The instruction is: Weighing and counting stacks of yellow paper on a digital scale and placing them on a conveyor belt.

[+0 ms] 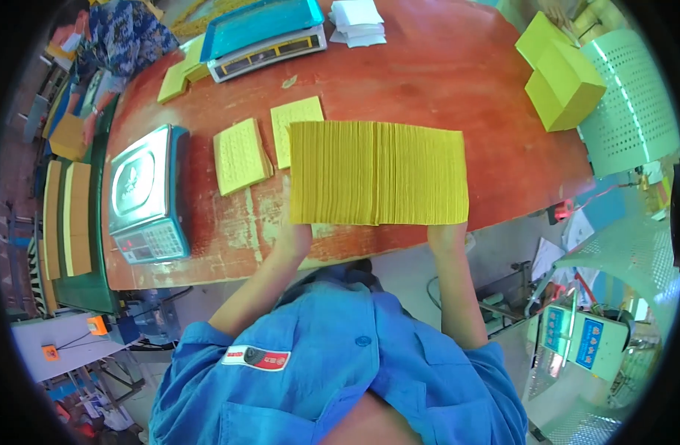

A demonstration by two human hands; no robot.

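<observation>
A wide fanned stack of yellow paper sheets [377, 172] is held up over the front edge of the red-brown table [444, 74]. My left hand [294, 231] grips its lower left corner from beneath. My right hand [447, 234] grips its lower right corner; most of both hands is hidden behind the sheets. Two smaller yellow paper bundles lie on the table just left of the stack, one [241, 156] nearer the scale and one [295, 119] partly behind the stack.
A digital scale [143, 196] sits at the table's left end, another scale with a blue tray [262, 33] at the back. White paper pieces [357, 22], yellow blocks [562, 81], a perforated pale-green basket [629, 104] at right. Another person [114, 37] sits far left.
</observation>
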